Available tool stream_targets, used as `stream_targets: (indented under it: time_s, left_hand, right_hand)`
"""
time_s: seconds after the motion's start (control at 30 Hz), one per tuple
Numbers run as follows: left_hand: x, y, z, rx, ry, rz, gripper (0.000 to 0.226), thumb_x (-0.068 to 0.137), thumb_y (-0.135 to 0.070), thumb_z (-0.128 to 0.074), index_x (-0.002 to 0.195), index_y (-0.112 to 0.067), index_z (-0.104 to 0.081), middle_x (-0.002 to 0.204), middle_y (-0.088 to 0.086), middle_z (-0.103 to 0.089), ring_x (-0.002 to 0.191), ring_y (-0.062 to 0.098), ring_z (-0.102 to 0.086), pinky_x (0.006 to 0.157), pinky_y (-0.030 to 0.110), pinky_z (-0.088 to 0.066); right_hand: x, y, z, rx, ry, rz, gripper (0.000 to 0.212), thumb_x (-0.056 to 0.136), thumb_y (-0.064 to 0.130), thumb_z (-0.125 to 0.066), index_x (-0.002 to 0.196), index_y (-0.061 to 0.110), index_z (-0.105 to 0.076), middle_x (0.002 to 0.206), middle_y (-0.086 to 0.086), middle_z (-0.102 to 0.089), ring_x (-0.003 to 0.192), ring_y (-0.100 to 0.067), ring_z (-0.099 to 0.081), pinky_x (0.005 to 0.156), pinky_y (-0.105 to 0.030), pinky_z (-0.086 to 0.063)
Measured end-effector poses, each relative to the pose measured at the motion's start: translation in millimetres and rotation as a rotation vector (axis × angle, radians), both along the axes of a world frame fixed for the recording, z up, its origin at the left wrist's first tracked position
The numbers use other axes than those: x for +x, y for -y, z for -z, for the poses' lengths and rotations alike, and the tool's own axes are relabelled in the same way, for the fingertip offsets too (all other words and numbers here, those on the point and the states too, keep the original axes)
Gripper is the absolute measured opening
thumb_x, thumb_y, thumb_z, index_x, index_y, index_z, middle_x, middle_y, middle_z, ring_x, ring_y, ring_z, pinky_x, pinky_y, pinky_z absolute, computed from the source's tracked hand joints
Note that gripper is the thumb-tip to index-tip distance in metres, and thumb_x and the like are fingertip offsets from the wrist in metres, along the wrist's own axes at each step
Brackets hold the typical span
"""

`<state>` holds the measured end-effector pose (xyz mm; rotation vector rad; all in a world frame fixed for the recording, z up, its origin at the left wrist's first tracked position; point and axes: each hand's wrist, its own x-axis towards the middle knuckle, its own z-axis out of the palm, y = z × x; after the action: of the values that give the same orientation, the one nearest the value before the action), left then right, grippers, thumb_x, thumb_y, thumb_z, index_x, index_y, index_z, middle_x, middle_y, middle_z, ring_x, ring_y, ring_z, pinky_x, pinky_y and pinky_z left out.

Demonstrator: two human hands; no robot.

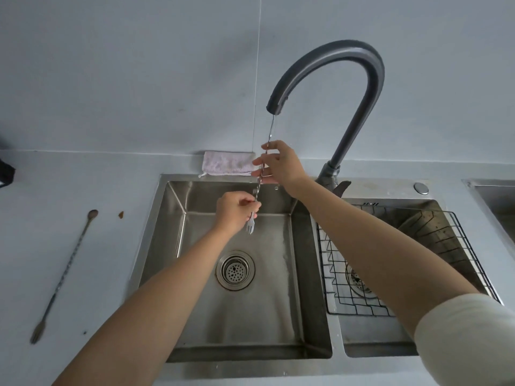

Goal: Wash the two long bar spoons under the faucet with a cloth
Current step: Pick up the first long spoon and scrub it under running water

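Observation:
A long twisted bar spoon (257,188) with a small fork end stands nearly upright over the left sink basin (295,274), its top right under the dark faucet spout (274,107). My left hand (235,211) grips it low, just above the fork tines. My right hand (278,165) pinches the stem higher up. I cannot tell whether water is running. A second bar spoon (65,274) lies on the counter left of the sink, bowl end away from me. A pale pink cloth (227,162) lies folded behind the basin against the wall.
The right basin holds a black wire rack (362,296) and a dark ridged item (434,232). A brown stain (121,215) marks the counter near the second spoon. A round button (421,188) sits behind the right basin. The drain strainer (235,270) is in the left basin.

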<state>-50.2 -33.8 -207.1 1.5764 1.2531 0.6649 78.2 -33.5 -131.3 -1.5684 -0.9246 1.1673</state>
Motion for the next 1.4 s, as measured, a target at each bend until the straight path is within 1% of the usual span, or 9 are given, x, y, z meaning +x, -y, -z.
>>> stream_targets:
  time_s: [0.17, 0.27, 0.5, 0.63, 0.73, 0.8, 0.87, 1.03, 1.4]
  left_hand:
    - [16.2, 9.2, 12.8, -0.1, 0.044, -0.025, 0.022, 0.081, 0.004, -0.064, 0.064, -0.008, -0.064, 0.034, -0.014, -0.058, 0.036, -0.002, -0.055, 0.04, 0.014, -0.045]
    - [17.1, 21.5, 32.5, -0.123, -0.013, 0.006, 0.01, 0.082, 0.002, -0.064, 0.078, 0.009, -0.069, 0.032, -0.017, -0.055, 0.032, -0.004, -0.049, 0.04, 0.013, -0.043]
    - [22.3, 63.1, 82.2, -0.164, -0.235, 0.023, 0.013, 0.078, -0.006, -0.067, 0.075, 0.005, -0.072, 0.037, -0.006, -0.058, 0.036, -0.001, -0.047, 0.066, 0.03, -0.051]
    - [26.9, 90.8, 108.4, -0.256, -0.317, 0.101, 0.019, 0.083, -0.008, -0.063, 0.076, 0.008, -0.07, 0.074, 0.028, -0.071, 0.06, 0.031, -0.063, 0.067, 0.031, -0.05]
    - [26.5, 106.5, 124.4, -0.301, -0.478, 0.18, 0.021, 0.087, -0.014, -0.059, 0.078, 0.001, -0.071, 0.082, 0.02, -0.072, 0.076, 0.029, -0.066, 0.063, 0.029, -0.044]
    - [26.8, 113.6, 135.2, -0.329, -0.572, 0.214, 0.02, 0.088, -0.014, -0.056, 0.082, -0.003, -0.071, 0.088, 0.017, -0.072, 0.083, 0.03, -0.067, 0.061, 0.027, -0.04]
    - [29.9, 121.0, 146.2, -0.386, -0.64, 0.227, 0.017, 0.089, -0.013, -0.054, 0.091, -0.004, -0.069, 0.095, 0.015, -0.071, 0.089, 0.03, -0.066, 0.065, 0.03, -0.045]
    - [43.3, 133.8, 161.9, -0.423, -0.744, 0.334, 0.024, 0.095, -0.012, -0.045, 0.11, -0.005, -0.063, 0.112, 0.014, -0.066, 0.104, 0.03, -0.062, 0.083, 0.035, -0.05]
    - [46.9, 151.1, 186.7, -0.318, -0.89, 0.515, 0.03, 0.097, -0.011, -0.036, 0.115, -0.005, -0.059, 0.123, 0.016, -0.061, 0.116, 0.031, -0.056, 0.101, 0.039, -0.042]
  right_hand:
    - [2.7, 10.6, 25.4, -0.033, 0.022, -0.006, 0.012, 0.093, -0.003, -0.043, 0.098, 0.007, -0.041, 0.074, -0.007, -0.06, 0.044, -0.008, -0.061, 0.056, -0.031, -0.051]
    - [5.4, 20.1, 44.5, -0.096, 0.097, -0.032, 0.018, 0.094, -0.002, -0.043, 0.084, 0.014, -0.044, 0.073, -0.006, -0.06, 0.049, -0.012, -0.061, 0.059, -0.033, -0.052]
    - [10.7, 48.9, 112.0, -0.325, 0.304, -0.019, 0.007, 0.093, 0.002, -0.047, 0.09, 0.008, -0.05, 0.084, -0.014, -0.058, 0.059, -0.022, -0.058, 0.061, -0.034, -0.057]
    - [11.7, 64.2, 154.7, -0.493, 0.387, -0.026, 0.021, 0.089, 0.004, -0.05, 0.071, 0.013, -0.051, 0.084, -0.016, -0.063, 0.072, -0.031, -0.065, 0.071, -0.043, -0.059]
    - [10.3, 75.6, 185.3, -0.578, 0.394, -0.06, 0.009, 0.087, 0.003, -0.055, 0.079, 0.009, -0.054, 0.083, -0.015, -0.061, 0.079, -0.029, -0.063, 0.068, -0.04, -0.055]
    - [9.5, 81.6, 200.5, -0.628, 0.386, -0.085, 0.016, 0.088, 0.0, -0.053, 0.074, 0.008, -0.05, 0.079, -0.012, -0.056, 0.081, -0.024, -0.057, 0.059, -0.029, -0.047]
    - [6.3, 87.5, 217.9, -0.718, 0.392, -0.116, 0.028, 0.09, -0.001, -0.045, 0.066, 0.012, -0.041, 0.077, -0.007, -0.05, 0.082, -0.021, -0.051, 0.063, -0.028, -0.044]
    - [3.0, 99.1, 249.7, -0.813, 0.525, -0.106, 0.015, 0.091, 0.001, -0.048, 0.1, 0.0, -0.06, 0.1, -0.014, -0.062, 0.098, -0.03, -0.062, 0.078, -0.034, -0.05]
    - [2.1, 109.9, 260.4, -0.883, 0.693, -0.223, 0.03, 0.093, -0.001, -0.04, 0.12, -0.005, -0.053, 0.127, -0.021, -0.056, 0.119, -0.035, -0.053, 0.094, -0.037, -0.046]
